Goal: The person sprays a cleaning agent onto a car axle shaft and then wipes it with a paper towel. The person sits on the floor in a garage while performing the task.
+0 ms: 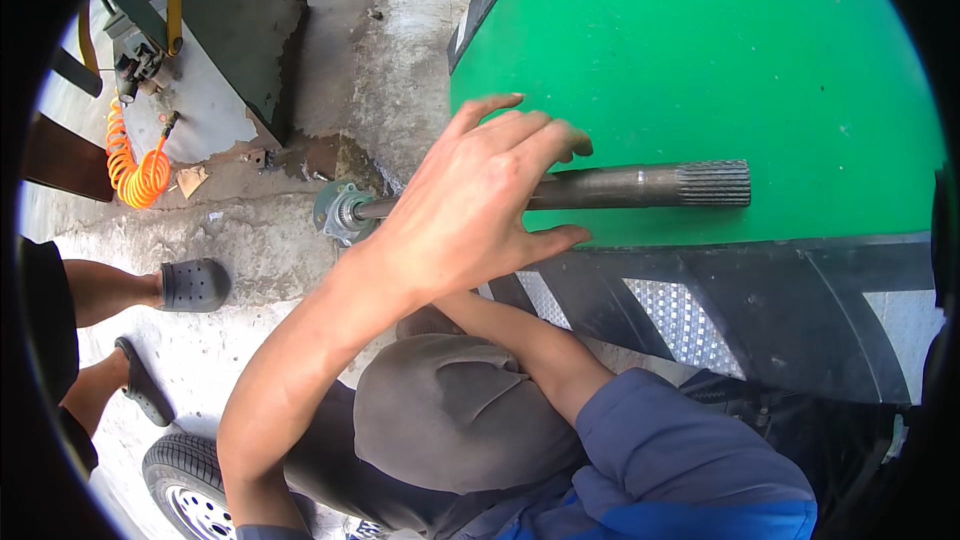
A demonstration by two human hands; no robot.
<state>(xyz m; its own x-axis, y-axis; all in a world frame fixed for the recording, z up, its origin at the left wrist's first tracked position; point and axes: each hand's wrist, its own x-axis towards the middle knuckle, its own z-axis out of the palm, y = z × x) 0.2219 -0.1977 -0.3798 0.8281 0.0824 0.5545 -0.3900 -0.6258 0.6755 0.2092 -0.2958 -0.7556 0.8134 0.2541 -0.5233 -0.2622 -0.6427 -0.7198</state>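
Observation:
My left hand (502, 180) reaches across from the lower left, palm down, its fingers and thumb spread over a dark steel axle shaft (615, 187). The fingers lie above the shaft and the thumb below it in the picture; whether the palm touches it I cannot tell. The splined end of the shaft points right over a green flat surface (712, 75). At its left end is a round metal flange with a bearing (341, 214), beyond the edge of the green surface. My right forearm (525, 337) passes under my left wrist; the right hand is hidden there.
Black edging with reflective strips (675, 315) borders the green surface. A wheel with a tire (187, 480) is at lower left. At left are another person's legs in grey clogs (195, 285), an orange coiled air hose (142, 172) and a grey metal machine (225, 37). My knee (465, 412) is below.

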